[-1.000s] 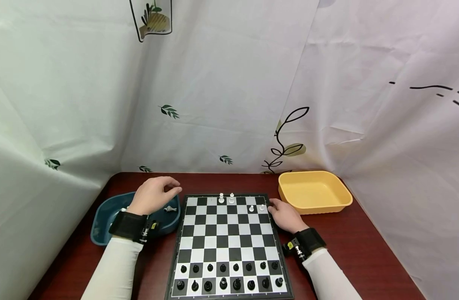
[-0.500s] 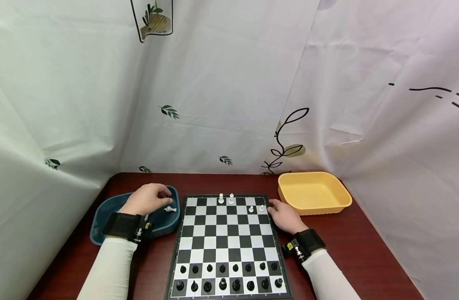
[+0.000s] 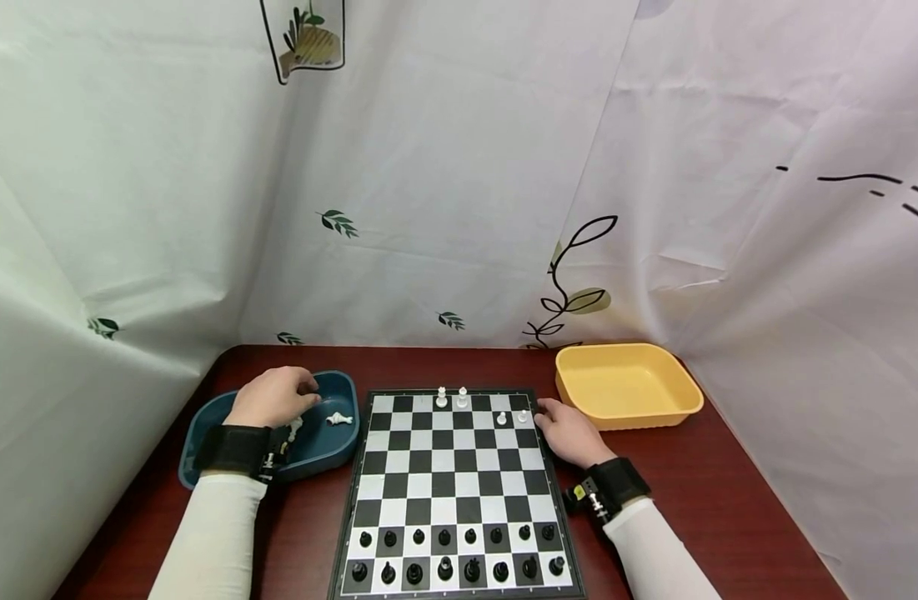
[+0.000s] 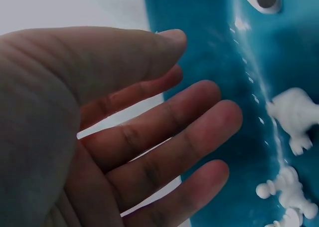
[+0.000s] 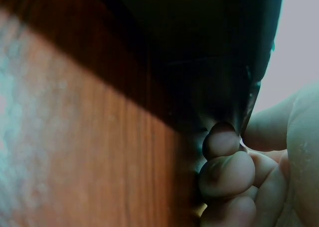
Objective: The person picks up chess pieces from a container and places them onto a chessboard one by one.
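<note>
My left hand [image 3: 273,398] hovers over the blue basin [image 3: 346,385], fingers spread and nothing between them. White chess pieces lie in that basin; one white piece [image 3: 339,418] shows to the right of the hand. In the left wrist view, several white pieces [image 4: 294,112] lie beyond the fingertips. At the upper right side of the chessboard [image 3: 454,460], my right hand [image 3: 571,433] holds the board's edge. Seen from the right wrist, its curled fingers [image 5: 227,174] press against the dark side of the board [image 5: 199,52], with the thumb close by at the top edge.
Two white pieces [image 3: 462,398] stand on the board's far row, and two white pawns [image 3: 502,418] on the row before it. Black pieces [image 3: 445,568] fill the two near rows. A yellow basin [image 3: 629,387] stands at the back right, near a white curtain [image 3: 459,167].
My left hand has moved left and down from the blue basin's right part, uncovering more of the basin and the white piece there. My right hand stays at the board's edge.
</note>
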`<state>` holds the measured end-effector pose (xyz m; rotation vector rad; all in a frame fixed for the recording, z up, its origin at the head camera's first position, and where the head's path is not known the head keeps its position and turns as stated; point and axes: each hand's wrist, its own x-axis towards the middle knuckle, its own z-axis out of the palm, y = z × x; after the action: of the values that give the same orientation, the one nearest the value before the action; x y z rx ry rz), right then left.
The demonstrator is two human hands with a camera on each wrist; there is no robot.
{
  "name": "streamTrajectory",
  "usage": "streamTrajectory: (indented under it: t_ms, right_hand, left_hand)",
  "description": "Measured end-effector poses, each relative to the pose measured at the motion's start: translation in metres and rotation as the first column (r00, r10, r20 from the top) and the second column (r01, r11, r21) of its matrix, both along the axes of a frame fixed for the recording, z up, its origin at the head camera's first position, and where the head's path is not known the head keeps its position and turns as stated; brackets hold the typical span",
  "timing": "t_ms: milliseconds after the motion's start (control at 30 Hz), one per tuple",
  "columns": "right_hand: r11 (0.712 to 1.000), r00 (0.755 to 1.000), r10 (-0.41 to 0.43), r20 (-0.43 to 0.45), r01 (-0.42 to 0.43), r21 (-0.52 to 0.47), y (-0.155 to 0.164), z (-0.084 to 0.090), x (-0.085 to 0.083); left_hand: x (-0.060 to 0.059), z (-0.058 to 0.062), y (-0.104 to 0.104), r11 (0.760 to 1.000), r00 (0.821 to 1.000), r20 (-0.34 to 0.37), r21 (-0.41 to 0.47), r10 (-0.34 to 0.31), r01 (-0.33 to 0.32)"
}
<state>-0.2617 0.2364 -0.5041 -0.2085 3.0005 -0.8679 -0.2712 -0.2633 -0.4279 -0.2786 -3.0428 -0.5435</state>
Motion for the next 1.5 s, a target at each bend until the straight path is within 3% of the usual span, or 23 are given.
streamTrajectory:
  t_ms: [167, 333, 833, 1100, 1333, 1500]
  right_hand:
    - [1.000, 1.000, -0.006, 0.004, 0.006, -0.008, 0.000, 0.000, 0.000]
    - [1.000, 1.000, -0.004, -0.006, 0.004, -0.009, 0.000, 0.001, 0.000]
    - [1.000, 1.000, 0.004, -0.020, -0.004, -0.010, 0.002, -0.003, -0.002]
    - [1.000, 0.999, 0.020, -0.031, -0.021, -0.020, 0.004, -0.007, -0.004]
    - [1.000, 1.000, -0.002, -0.003, 0.002, -0.014, 0.000, -0.002, -0.001]
    - [1.000, 1.000, 0.002, -0.010, -0.002, -0.021, 0.000, -0.001, 0.000]
  left_hand:
    - [0.001, -0.004, -0.002, 0.999, 0.999, 0.021, -0.043, 0.034, -0.033]
    - [0.005, -0.004, -0.003, 0.991, 0.992, 0.051, -0.068, 0.116, -0.112]
    - [0.018, 0.009, -0.010, 0.970, 0.971, 0.054, -0.070, 0.235, -0.231]
    - [0.013, 0.000, -0.013, 0.952, 0.948, 0.111, -0.111, 0.297, -0.286]
    - [0.007, -0.010, -0.018, 0.956, 0.948, 0.138, -0.097, 0.287, -0.275]
    - [0.004, -0.014, -0.018, 0.953, 0.948, 0.106, -0.091, 0.299, -0.290]
